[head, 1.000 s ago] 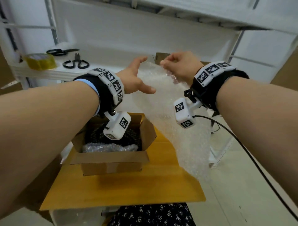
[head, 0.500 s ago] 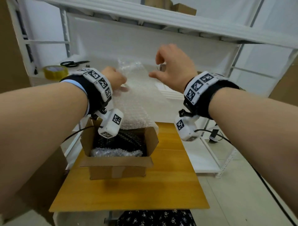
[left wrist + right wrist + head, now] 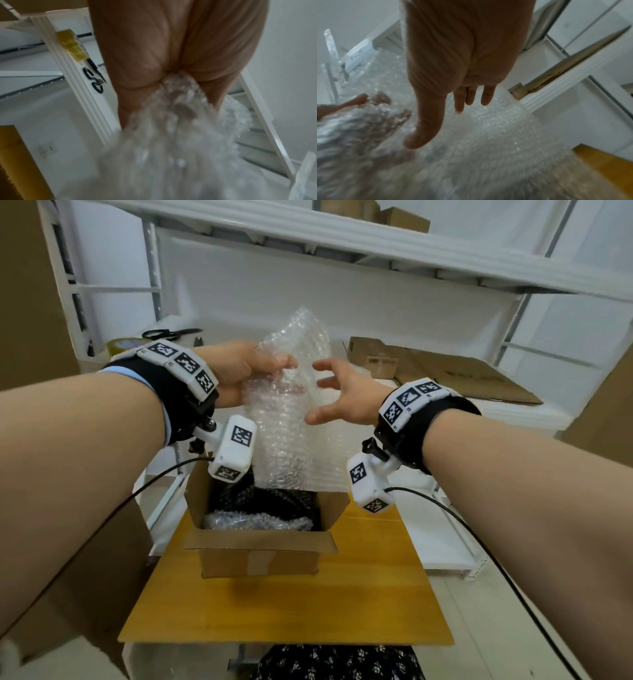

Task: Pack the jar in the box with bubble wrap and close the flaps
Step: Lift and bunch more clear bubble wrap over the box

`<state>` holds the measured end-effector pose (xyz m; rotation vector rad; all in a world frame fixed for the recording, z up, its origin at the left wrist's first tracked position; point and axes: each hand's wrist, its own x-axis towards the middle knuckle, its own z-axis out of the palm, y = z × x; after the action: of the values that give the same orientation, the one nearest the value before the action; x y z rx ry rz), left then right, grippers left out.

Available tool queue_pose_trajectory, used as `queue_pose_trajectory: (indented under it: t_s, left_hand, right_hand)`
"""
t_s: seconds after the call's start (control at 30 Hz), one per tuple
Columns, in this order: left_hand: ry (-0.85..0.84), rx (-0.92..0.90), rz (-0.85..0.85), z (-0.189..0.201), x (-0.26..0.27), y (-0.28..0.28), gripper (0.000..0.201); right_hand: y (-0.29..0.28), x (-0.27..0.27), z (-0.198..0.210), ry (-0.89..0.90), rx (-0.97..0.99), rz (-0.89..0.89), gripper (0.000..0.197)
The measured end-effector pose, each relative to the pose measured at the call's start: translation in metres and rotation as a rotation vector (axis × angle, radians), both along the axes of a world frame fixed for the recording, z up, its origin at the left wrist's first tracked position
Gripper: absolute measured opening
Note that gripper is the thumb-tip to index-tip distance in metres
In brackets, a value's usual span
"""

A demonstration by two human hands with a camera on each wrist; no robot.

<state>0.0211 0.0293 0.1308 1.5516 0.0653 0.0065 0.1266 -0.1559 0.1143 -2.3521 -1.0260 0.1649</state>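
Note:
An open cardboard box (image 3: 260, 556) stands on the wooden table (image 3: 287, 607), its flaps spread outward. Inside lie a dark item and a bundle wrapped in bubble wrap (image 3: 255, 520); I cannot make out the jar itself. Above the box hangs a clear bubble wrap sheet (image 3: 294, 412) (image 3: 180, 135) (image 3: 479, 135), its lower edge reaching the box's far rim. My left hand (image 3: 253, 371) grips the sheet's upper left part, fingers curled round it. My right hand (image 3: 339, 395) (image 3: 453, 105) is spread just right of the sheet, fingers straight, holding nothing.
A white shelf unit (image 3: 342, 244) rises behind the table. On its left ledge lie black scissors (image 3: 171, 333) (image 3: 96, 79) and a yellow tape roll (image 3: 72, 46). Flattened cardboard (image 3: 445, 374) lies on the right ledge. A cable (image 3: 479, 549) trails from my right wrist.
Both hands came down toward the box with the sheet. The right hand let go of the sheet's top edge and now hovers spread beside it; the left hand took hold of it.

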Motion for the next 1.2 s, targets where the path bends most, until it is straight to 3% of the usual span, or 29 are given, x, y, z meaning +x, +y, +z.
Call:
queue_pose_trajectory:
  t_s: [0.17,0.27,0.33,0.53,0.63,0.7,0.73,0.77,0.8,0.83,0.9,0.97,1.03,1.1,1.2]
  left_hand:
    - [-0.022,-0.022,-0.053,-0.001,-0.008,0.001,0.021]
    - [-0.014,-0.126,-0.050,-0.003,-0.011,0.006,0.021]
    - [-0.018,-0.167,-0.016,-0.003,-0.013,0.007,0.019]
    - [-0.044,-0.159,0.061,-0.005,-0.014,0.011,0.011]
    - [-0.068,-0.083,0.290,-0.008,-0.012,0.020,0.014]
    - [-0.011,-0.002,0.427,-0.015,-0.007,0.030,0.046]
    - [0.049,0.089,0.508,-0.020,-0.005,0.034,0.077]
    - [0.104,0.253,0.607,-0.023,-0.003,0.038,0.107]
    - [0.104,0.460,0.677,-0.026,-0.002,0.039,0.121]
    - [0.053,0.648,0.677,-0.026,-0.004,0.036,0.121]
    - [-0.080,0.893,0.507,-0.025,-0.009,0.029,0.116]
    - [-0.054,0.985,0.258,-0.024,-0.015,0.016,0.118]
    - [0.025,0.976,0.118,-0.033,-0.014,0.009,0.117]
    - [0.083,0.960,0.131,-0.045,-0.010,0.009,0.106]
    - [0.116,0.926,0.276,-0.056,-0.004,0.018,0.071]
  right_hand:
    - [0.016,-0.004,-0.004,-0.003,0.001,0.048,0.055]
    - [0.024,-0.007,-0.010,0.077,0.030,0.115,0.079]
    - [0.030,-0.010,-0.013,0.130,0.089,0.156,0.083]
    - [0.041,-0.012,-0.006,0.043,0.153,0.089,0.030]
    - [0.032,-0.008,-0.005,0.036,0.167,0.037,0.018]
    - [0.029,-0.008,-0.007,0.040,0.188,-0.026,0.014]
    - [0.028,-0.009,-0.009,0.023,0.195,-0.059,0.011]
    - [0.027,-0.010,-0.010,-0.009,0.197,-0.085,0.012]
    - [0.029,-0.010,-0.011,-0.057,0.187,-0.101,0.014]
    - [0.030,-0.010,-0.011,-0.102,0.155,-0.110,0.017]
    - [0.032,-0.010,-0.012,-0.152,0.059,-0.092,0.022]
    - [0.036,-0.011,-0.013,-0.188,-0.029,-0.039,0.030]
    - [0.040,-0.015,-0.016,-0.166,-0.046,0.010,0.034]
    - [0.043,-0.018,-0.020,-0.087,0.021,0.025,0.034]
    - [0.041,-0.016,-0.027,0.108,0.135,-0.025,0.027]
